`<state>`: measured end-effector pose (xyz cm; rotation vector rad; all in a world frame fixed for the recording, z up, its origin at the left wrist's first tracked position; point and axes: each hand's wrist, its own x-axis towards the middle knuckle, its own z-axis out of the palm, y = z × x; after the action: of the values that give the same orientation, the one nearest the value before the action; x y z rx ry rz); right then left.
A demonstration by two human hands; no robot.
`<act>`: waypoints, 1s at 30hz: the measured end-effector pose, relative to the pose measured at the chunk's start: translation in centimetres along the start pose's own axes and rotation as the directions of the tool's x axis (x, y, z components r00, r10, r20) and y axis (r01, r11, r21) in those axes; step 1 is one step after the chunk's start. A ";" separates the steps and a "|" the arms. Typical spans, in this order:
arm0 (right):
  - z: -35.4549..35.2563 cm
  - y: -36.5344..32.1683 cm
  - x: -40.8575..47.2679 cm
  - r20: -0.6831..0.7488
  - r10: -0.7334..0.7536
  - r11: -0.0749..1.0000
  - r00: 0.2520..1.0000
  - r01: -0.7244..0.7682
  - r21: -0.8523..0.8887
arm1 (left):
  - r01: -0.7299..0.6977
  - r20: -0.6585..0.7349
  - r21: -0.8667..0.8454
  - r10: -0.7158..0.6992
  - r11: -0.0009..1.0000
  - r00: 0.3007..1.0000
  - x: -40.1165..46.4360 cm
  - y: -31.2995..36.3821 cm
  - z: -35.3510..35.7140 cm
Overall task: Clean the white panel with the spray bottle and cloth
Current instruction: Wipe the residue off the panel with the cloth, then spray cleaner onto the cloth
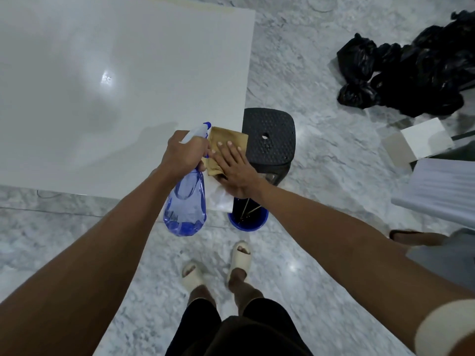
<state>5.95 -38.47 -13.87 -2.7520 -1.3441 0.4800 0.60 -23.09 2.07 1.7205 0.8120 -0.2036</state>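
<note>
While you stand at the near right corner of the white panel (108,80), the head view shows both hands meeting just above that corner. Your left hand (183,152) grips the spray bottle (185,201) with its fingers curled round the neck. The bottle's long axis runs roughly toward and away from you: its clear blue body hangs down nearest you, and the nozzle points away and slightly right, toward the cloth and the panel beyond.

Your right hand (232,170) lies flat on the tan cloth (226,142), fingers straight and together, pressing it onto the panel's corner. The cloth sits just right of the nozzle, almost touching it, with its right edge at the panel's edge beside the black stool (270,140). A blue bucket (248,219) stands on the floor below your right wrist.

Most of the panel stretches away to your left and ahead, so I judge the wiping should travel that way, led by the right hand, with the left swinging the nozzle left to wet new ground.
</note>
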 end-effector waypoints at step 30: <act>-6.6 -12.3 -17.2 0.424 0.508 -0.708 0.750 0.083 0.701 | -0.114 0.170 0.103 0.095 0.988 0.981 -15.2 -5.2 -3.8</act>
<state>-11.43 -43.50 -1.11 -0.9560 0.5681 0.6130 -14.92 -25.35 7.22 1.8206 0.5967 -0.3207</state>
